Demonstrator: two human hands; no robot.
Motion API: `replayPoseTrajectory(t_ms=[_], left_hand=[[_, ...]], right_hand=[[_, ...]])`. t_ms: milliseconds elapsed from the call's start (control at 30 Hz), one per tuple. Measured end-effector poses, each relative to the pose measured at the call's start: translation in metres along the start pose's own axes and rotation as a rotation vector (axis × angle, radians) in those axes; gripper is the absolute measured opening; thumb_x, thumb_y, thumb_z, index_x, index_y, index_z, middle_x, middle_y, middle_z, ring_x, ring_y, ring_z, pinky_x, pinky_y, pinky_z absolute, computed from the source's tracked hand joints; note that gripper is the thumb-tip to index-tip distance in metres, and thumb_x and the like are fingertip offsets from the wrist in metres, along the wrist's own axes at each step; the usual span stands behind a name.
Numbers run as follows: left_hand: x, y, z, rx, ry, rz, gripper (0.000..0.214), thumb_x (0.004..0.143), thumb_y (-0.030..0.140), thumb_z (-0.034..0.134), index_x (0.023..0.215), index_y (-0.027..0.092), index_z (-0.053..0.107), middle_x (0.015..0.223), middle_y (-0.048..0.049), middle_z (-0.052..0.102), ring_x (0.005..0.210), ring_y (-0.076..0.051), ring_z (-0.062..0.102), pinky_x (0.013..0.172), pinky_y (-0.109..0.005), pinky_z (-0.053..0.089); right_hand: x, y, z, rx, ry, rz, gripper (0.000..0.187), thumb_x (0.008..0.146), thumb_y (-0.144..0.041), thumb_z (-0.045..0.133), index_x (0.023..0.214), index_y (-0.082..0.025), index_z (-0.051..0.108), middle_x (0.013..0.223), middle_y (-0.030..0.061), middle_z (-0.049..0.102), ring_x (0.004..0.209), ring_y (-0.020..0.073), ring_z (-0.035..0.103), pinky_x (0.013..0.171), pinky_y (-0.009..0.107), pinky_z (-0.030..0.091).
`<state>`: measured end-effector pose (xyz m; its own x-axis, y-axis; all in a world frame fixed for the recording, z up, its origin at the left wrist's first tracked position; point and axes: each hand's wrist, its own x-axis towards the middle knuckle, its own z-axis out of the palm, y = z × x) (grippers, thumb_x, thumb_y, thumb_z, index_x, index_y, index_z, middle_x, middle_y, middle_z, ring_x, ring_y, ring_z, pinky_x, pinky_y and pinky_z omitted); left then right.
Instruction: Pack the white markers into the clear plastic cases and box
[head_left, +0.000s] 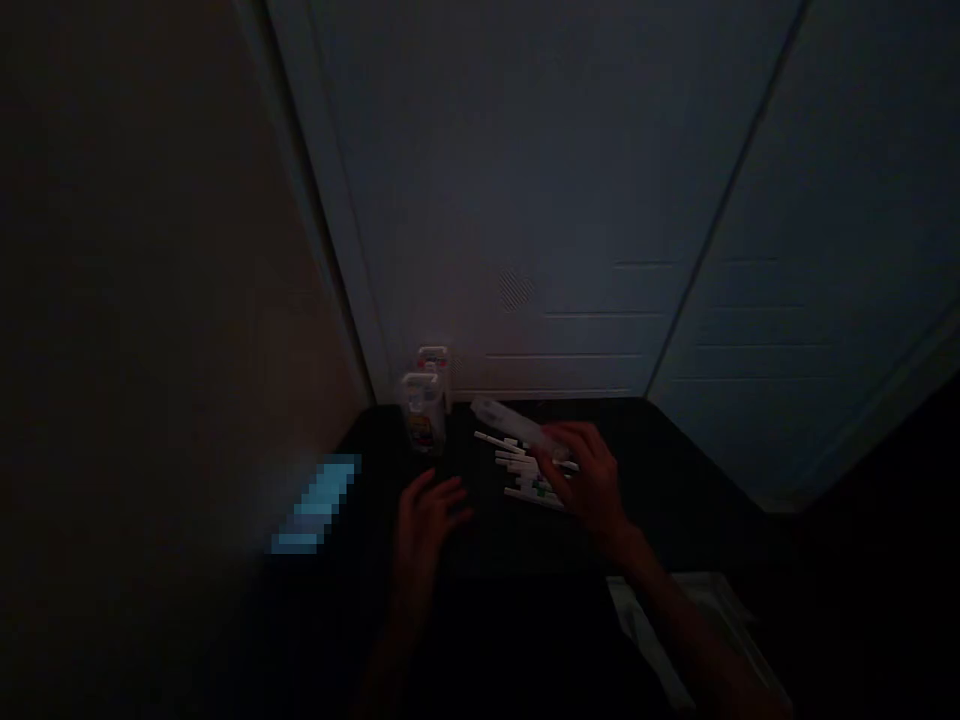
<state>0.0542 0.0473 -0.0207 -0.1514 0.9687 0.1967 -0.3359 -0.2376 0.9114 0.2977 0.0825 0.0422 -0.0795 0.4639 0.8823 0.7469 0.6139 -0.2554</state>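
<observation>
The right hand [590, 475] grips one end of a pale, translucent case [506, 418] between thumb and fingers, the long body of it pointing toward 10 o'clock from the hand. The case is tilted and held over the far side of a loose heap of slim white sticks [517, 466]; whether anything is inside it cannot be told in this dim light. The left hand [429, 508] is free of any object, fingers spread and slightly curled, just above or on the dark counter [675, 490]; contact cannot be made out.

The sticks lie at about 9 o'clock from the right hand and 3 o'clock from the left, roughly side by side, with small green and purple marks among them. At 12 o'clock from the left hand, and nearest to it, stands a clear container [424, 415], upright, with a dark and orange patch low on its front; label or contents, it is hard to say. Close behind it, toward 1 o'clock, a second container [435, 358] shows reddish spots near its top, its contents hidden.

Farther out, at 5 o'clock from the right hand, a shallow pale tray [705, 577] lies below the forearm, a whitish sheet [637, 635] at its left side. A pixelated bluish patch [319, 500] glows at 9 o'clock from the left hand. Pale wall panels [525, 200] rise at 12 o'clock.
</observation>
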Motion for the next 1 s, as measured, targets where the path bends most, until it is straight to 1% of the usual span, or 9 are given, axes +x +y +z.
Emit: replayPoseTrajectory(t_ms=[67, 167, 267, 333, 433, 567, 700, 833, 1000], left_hand=[[-0.009, -0.008, 0.008, -0.208, -0.133, -0.096, 0.077, 0.082, 0.068, 0.074, 0.147, 0.036, 0.047, 0.143, -0.0148, 0.064, 0.129, -0.037, 0.064, 0.098, -0.06, 0.058], [-0.013, -0.015, 0.005, -0.273, -0.235, -0.132, 0.105, 0.065, 0.069, 0.087, 0.155, 0.044, 0.039, 0.154, -0.0132, 0.056, 0.138, -0.042, 0.056, 0.103, -0.062, 0.055], [-0.007, -0.008, -0.016, -0.158, -0.276, -0.068, 0.105, 0.065, 0.053, 0.094, 0.155, 0.038, 0.043, 0.156, -0.013, 0.055, 0.141, -0.041, 0.055, 0.113, -0.058, 0.049], [-0.003, 0.0, -0.031, -0.076, -0.33, -0.09, 0.111, 0.062, 0.043, 0.097, 0.157, 0.038, 0.041, 0.151, -0.0136, 0.059, 0.137, -0.042, 0.059, 0.11, -0.058, 0.051], [-0.002, 0.009, -0.042, -0.035, -0.379, -0.11, 0.11, 0.06, 0.041, 0.097, 0.156, 0.036, 0.043, 0.151, -0.0145, 0.059, 0.136, -0.042, 0.059, 0.111, -0.059, 0.05], [-0.009, 0.006, -0.032, -0.2, -0.328, -0.185, 0.1, 0.063, 0.051, 0.092, 0.152, 0.034, 0.05, 0.151, -0.0144, 0.059, 0.135, -0.044, 0.059, 0.11, -0.06, 0.05], [-0.012, 0.001, -0.022, -0.211, -0.226, -0.229, 0.089, 0.064, 0.051, 0.088, 0.145, 0.029, 0.058, 0.142, -0.0144, 0.066, 0.128, -0.043, 0.064, 0.104, -0.057, 0.055], [-0.01, 0.001, -0.023, -0.254, -0.195, -0.259, 0.087, 0.065, 0.043, 0.086, 0.145, 0.026, 0.058, 0.137, -0.0158, 0.069, 0.125, -0.042, 0.066, 0.105, -0.056, 0.054], [-0.006, -0.005, -0.028, -0.236, -0.198, -0.23, 0.08, 0.071, 0.045, 0.08, 0.145, 0.026, 0.058, 0.135, -0.0137, 0.07, 0.123, -0.039, 0.066, 0.105, -0.054, 0.053]], right_hand=[[-0.032, -0.026, -0.01, 0.055, 0.015, -0.081, 0.039, 0.095, -0.019, 0.067, 0.132, -0.03, 0.061, 0.116, 0.0102, 0.069, 0.106, 0.0259, 0.068, 0.089, 0.043, 0.059], [-0.064, -0.049, -0.012, 0.102, -0.039, -0.166, 0.047, 0.092, -0.014, 0.067, 0.135, -0.033, 0.061, 0.115, 0.0095, 0.071, 0.103, 0.0263, 0.07, 0.085, 0.044, 0.06], [-0.078, -0.059, -0.004, 0.162, -0.057, -0.17, 0.045, 0.091, -0.01, 0.065, 0.129, -0.034, 0.064, 0.113, 0.0085, 0.073, 0.104, 0.0267, 0.071, 0.085, 0.046, 0.061], [-0.083, -0.062, 0.002, 0.203, -0.07, -0.146, 0.045, 0.09, -0.009, 0.065, 0.128, -0.034, 0.065, 0.114, 0.0085, 0.073, 0.105, 0.0269, 0.071, 0.087, 0.046, 0.061], [-0.092, -0.068, 0.008, 0.261, -0.088, -0.108, 0.048, 0.089, -0.007, 0.065, 0.129, -0.034, 0.064, 0.117, 0.0086, 0.072, 0.106, 0.0272, 0.071, 0.087, 0.047, 0.061], [-0.101, -0.084, 0.01, 0.352, -0.152, -0.025, 0.047, 0.088, -0.011, 0.067, 0.129, -0.035, 0.061, 0.121, 0.01, 0.068, 0.108, 0.028, 0.069, 0.085, 0.046, 0.063], [-0.101, -0.099, 0.012, 0.456, -0.247, 0.109, 0.03, 0.088, -0.023, 0.073, 0.115, -0.03, 0.062, 0.131, 0.0115, 0.061, 0.118, 0.0305, 0.065, 0.095, 0.047, 0.061], [-0.091, -0.107, 0.015, 0.502, -0.287, 0.221, 0.011, 0.095, -0.025, 0.067, 0.105, -0.029, 0.066, 0.133, 0.0089, 0.06, 0.123, 0.0285, 0.063, 0.104, 0.047, 0.056], [-0.076, -0.115, 0.016, 0.572, -0.337, 0.315, 0.005, 0.1, -0.029, 0.064, 0.101, -0.029, 0.069, 0.134, 0.0078, 0.061, 0.124, 0.0265, 0.063, 0.108, 0.046, 0.053]])
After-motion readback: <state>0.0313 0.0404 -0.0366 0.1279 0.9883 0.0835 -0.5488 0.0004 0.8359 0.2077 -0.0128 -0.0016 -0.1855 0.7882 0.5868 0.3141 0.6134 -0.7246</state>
